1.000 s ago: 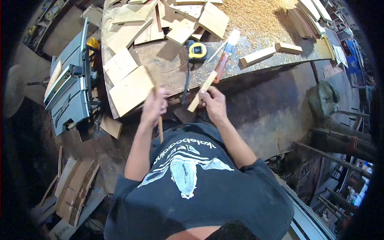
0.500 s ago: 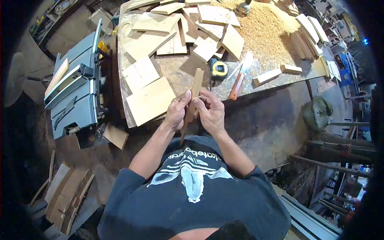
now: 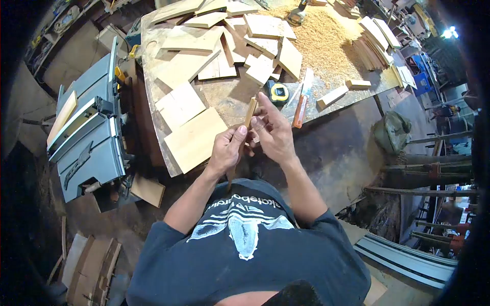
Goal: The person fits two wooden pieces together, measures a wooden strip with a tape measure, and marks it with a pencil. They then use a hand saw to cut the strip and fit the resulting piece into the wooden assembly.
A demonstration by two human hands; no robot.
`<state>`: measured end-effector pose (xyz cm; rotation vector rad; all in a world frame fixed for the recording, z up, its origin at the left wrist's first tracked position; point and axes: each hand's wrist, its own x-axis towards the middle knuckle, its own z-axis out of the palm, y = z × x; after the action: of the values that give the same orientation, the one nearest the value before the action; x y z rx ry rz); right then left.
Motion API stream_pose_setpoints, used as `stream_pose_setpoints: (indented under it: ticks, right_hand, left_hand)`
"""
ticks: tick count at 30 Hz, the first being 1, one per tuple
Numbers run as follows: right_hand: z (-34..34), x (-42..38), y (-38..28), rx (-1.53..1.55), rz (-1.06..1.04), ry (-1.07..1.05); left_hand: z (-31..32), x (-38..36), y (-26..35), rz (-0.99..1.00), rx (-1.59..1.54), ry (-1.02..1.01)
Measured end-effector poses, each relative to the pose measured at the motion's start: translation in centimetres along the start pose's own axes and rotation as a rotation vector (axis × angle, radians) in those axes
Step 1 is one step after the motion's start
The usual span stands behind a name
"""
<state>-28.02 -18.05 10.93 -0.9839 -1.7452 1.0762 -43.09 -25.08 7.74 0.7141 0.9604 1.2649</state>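
Observation:
A narrow wooden strip (image 3: 250,113) is held in front of my shirt, tilted, its far end towards the bench. My left hand (image 3: 227,150) is closed round its middle, thumb lying on top. My right hand (image 3: 277,136) is at the strip's far part, with the index finger stretched along its end and the thumb at its side; other fingers curl beneath, partly hidden. Just beyond, on the bench, lie a yellow and black tape measure (image 3: 278,93) and an orange-handled saw (image 3: 301,108).
The workbench (image 3: 232,97) carries several cut boards (image 3: 196,140), a sawdust heap (image 3: 326,46), two small wood blocks (image 3: 332,97) and a power tool (image 3: 296,16). A table saw (image 3: 89,148) stands left. A green sack (image 3: 392,131) is at right.
My right hand has loosened and slid towards the strip's far end, its index finger now straightened. My left hand keeps its hold. The view has shifted slightly.

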Motion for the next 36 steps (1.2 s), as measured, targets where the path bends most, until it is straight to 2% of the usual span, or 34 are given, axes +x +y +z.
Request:
stream_pose_setpoints:
  ticks: [4, 5, 6, 11, 14, 20, 24, 27, 30, 31, 36]
  right_hand:
    - [-1.1, 1.5, -1.5, -0.038, -0.078, -0.004]
    - [-1.7, 1.3, -2.4, -0.05, 0.025, -0.053]
    - [-1.7, 1.3, -2.2, -0.051, 0.023, -0.051]
    - [-2.7, 1.0, -2.2, -0.127, -0.148, -0.004]
    - [-3.5, 0.8, -2.9, -0.183, -0.207, 0.02]
    - [-5.2, 0.0, -2.5, -0.239, -0.235, 0.056]
    - [-5.6, -0.5, -1.7, -0.187, -0.132, 0.066]
    - [-5.3, -0.5, -0.8, 0.015, -0.017, 0.107]
    - [-5.2, -0.2, -0.2, -0.033, 0.058, 0.13]
    - [-4.9, -0.1, 0.7, 0.164, 0.127, 0.175]
    - [-4.8, 0.2, 1.1, 0.237, 0.135, 0.179]
  left_hand:
    - [0.0, -0.1, 0.3, -0.005, -0.015, -0.034]
    - [0.0, -0.2, 0.6, -0.013, 0.036, -0.048]
    - [0.1, -0.3, 1.0, -0.011, 0.037, -0.05]
    - [0.8, -0.9, 3.2, -0.146, 0.13, -0.111]
    - [0.7, -0.5, 2.0, -0.075, 0.128, -0.144]
    - [2.1, -0.4, 2.7, -0.092, 0.263, -0.22]
    - [2.4, 0.1, 3.0, -0.13, 0.377, -0.254]
    - [2.7, 0.3, 3.7, -0.178, 0.394, -0.269]
    - [3.1, 0.7, 3.1, -0.155, 0.416, -0.248]
    - [3.0, 0.8, 3.6, -0.216, 0.391, -0.265]
    - [1.0, 1.5, 2.6, -0.217, 0.34, -0.355]
